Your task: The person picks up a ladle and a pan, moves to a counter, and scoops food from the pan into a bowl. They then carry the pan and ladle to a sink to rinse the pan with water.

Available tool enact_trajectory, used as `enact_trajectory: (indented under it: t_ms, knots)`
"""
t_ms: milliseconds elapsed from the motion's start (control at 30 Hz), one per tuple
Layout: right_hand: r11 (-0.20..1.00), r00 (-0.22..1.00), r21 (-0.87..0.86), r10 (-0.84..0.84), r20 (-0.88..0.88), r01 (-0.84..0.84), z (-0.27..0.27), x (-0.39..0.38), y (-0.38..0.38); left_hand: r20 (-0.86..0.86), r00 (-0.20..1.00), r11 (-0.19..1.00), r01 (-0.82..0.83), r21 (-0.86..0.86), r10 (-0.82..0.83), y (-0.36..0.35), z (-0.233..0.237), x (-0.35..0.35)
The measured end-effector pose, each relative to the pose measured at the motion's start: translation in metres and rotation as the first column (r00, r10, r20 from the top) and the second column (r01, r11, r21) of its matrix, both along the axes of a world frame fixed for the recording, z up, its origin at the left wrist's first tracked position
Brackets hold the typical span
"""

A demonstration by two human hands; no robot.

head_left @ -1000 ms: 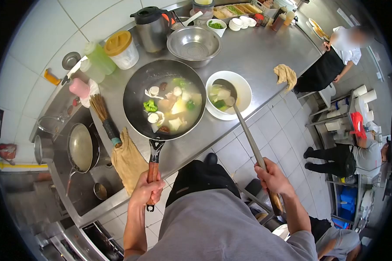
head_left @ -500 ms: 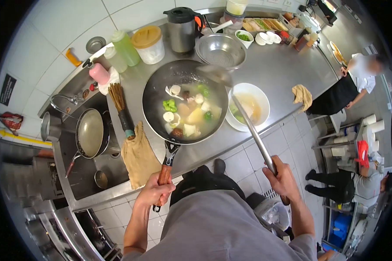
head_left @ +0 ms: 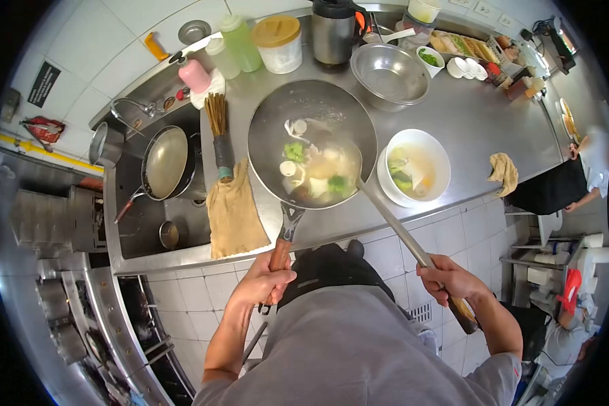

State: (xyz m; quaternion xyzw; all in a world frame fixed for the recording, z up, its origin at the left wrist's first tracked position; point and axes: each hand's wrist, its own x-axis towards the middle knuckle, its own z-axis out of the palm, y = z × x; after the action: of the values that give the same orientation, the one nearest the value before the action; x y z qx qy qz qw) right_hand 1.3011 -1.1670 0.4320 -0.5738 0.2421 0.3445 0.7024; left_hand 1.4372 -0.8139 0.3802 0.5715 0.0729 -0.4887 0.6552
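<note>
Left hand [head_left: 267, 279] wrapped firmly round the wooden handle [head_left: 282, 250] of the pan [head_left: 269, 128], thumb across the top. Right hand [head_left: 448, 276] closed on the ladle [head_left: 402, 235], its wooden end jutting out nearward below the fist. Ladle shaft crosses the pan's near right rim; its head is in the broth, too blurred to make out. Pan is over the near part of the counter [head_left: 470, 132], handle toward the body; whether its base rests fully there, cannot tell. Contents: cloudy broth, broccoli [head_left: 293, 150], pale slices. Likely heavy at the far end with that liquid, rigid, apt to slop if tipped; metal probably hot, so the wood is the place to hold, well back from the bracket. Ladle looks stiff and long, lighter, best held on its wooden end; food pieces soft, slick, easily broken. Just right of the pan, a white bowl [head_left: 442, 159] with broth and greens; smooth, likely breakable, safest by the outer rim. Farther, a steel bowl [head_left: 390, 73]. Left: cloth [head_left: 239, 216], brush [head_left: 220, 149], then the sink [head_left: 130, 237] with another pan [head_left: 167, 162].
</note>
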Motion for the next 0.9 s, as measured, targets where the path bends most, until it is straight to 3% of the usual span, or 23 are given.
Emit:
enact_trajectory:
  t_ms: [67, 167, 367, 700, 900]
  knots:
    - [0.989, 0.987, 0.138, -0.031, -0.160, 0.053, 0.006, 0.002, 0.003, 0.013, 1.000, 1.000, -0.002, -0.003, 0.002, -0.001, -0.001, -0.004]
    - [0.967, 0.968, 0.234, -0.040, -0.248, 0.100, 0.017, 0.006, 0.010, 0.000, 1.000, 1.000, -0.017, 0.009, 0.017, -0.001, -0.003, -0.012]
    - [0.854, 0.944, 0.469, -0.072, -0.323, 0.226, 0.010, 0.005, 0.014, -0.050, 0.995, 0.996, -0.090, -0.005, 0.090, -0.002, -0.007, -0.024]
    - [0.807, 0.954, 0.527, -0.144, -0.262, 0.266, 0.015, -0.004, 0.012, -0.066, 0.994, 0.991, -0.097, -0.091, 0.091, -0.010, -0.012, -0.022]
    - [0.780, 0.929, 0.505, -0.295, -0.224, 0.369, 0.035, -0.017, 0.005, -0.064, 0.997, 0.995, -0.058, -0.082, 0.053, -0.016, -0.014, -0.013]
